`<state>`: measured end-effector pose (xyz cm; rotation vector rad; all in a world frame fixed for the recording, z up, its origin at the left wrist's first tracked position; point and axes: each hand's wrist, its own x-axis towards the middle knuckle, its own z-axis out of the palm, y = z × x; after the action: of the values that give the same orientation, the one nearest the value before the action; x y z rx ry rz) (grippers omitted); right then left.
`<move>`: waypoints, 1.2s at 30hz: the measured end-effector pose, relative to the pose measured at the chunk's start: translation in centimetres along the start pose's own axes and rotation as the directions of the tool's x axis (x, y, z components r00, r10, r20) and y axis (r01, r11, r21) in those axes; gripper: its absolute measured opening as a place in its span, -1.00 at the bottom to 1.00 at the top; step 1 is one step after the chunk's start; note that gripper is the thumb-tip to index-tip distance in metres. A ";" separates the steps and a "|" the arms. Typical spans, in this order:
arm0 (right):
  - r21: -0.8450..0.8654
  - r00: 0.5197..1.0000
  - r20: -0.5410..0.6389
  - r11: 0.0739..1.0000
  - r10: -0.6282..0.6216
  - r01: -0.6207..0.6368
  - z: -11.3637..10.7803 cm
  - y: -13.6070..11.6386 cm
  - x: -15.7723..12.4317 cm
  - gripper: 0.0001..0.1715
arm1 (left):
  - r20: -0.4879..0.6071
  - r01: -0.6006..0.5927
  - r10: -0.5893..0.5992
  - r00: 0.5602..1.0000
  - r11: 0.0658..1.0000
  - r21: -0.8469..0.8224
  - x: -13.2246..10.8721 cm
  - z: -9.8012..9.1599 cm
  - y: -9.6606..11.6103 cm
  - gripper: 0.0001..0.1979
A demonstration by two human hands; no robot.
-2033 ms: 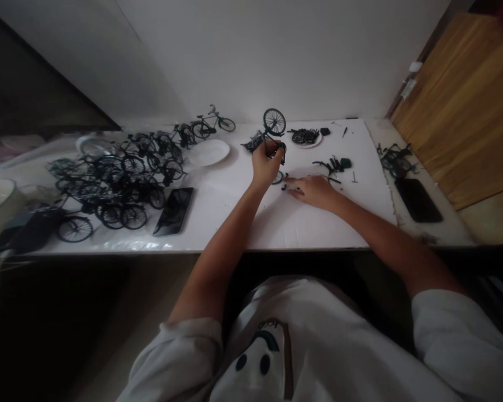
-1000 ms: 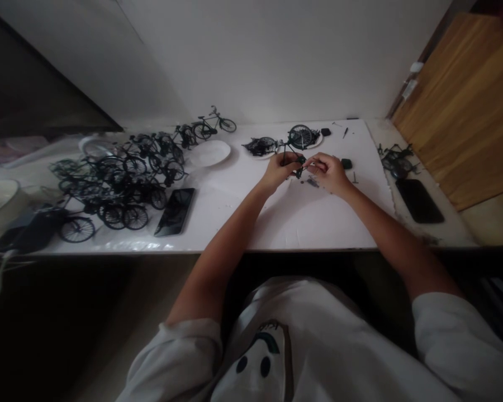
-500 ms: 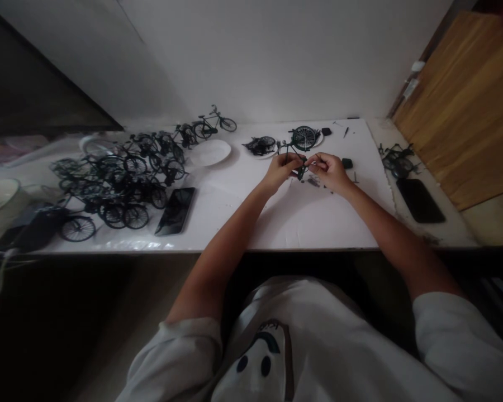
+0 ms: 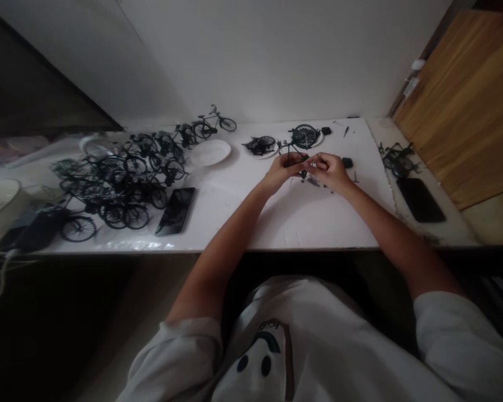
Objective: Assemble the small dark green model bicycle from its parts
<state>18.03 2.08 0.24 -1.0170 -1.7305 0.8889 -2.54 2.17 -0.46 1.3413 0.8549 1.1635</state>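
A dark green model bicycle frame (image 4: 304, 175) is held tilted above the white board, its thin tubes showing above and below my fingers. My left hand (image 4: 284, 169) is closed around it with thumb and fingers. Right beside it, my right hand (image 4: 330, 170) has thumb and forefinger pinched at the frame, their tips meeting my left fingertips. Whatever small part may sit between those right fingers is hidden. Beneath the hands lie several tiny loose parts (image 4: 313, 182). Just behind them, a spoked wheel (image 4: 305, 136) rests on a small plate of dark pieces.
On the left crowd many assembled model bicycles (image 4: 121, 184), near a black phone (image 4: 175, 211) and a white plate (image 4: 210, 152). Another dish of dark parts (image 4: 260, 146) stands at the back. To the right are a second phone (image 4: 420, 200), more bicycle pieces (image 4: 398, 161) and a wooden panel (image 4: 465, 111).
My right fingertips have moved slightly left, closing against my left fingertips at the frame. The frame has shifted a little in my hold; the forearms stay nearly in place.
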 end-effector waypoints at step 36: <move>-0.698 0.950 0.239 0.716 0.200 0.025 -7.1 1.2 1.5 -0.74 | -0.206 0.018 -0.009 0.979 0.999 0.041 0.6 0.4 0.0 -0.70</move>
<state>24.65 4.80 1.98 -1.5218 -2.3837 0.4363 -2.00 2.64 -0.31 1.2618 1.0409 1.2957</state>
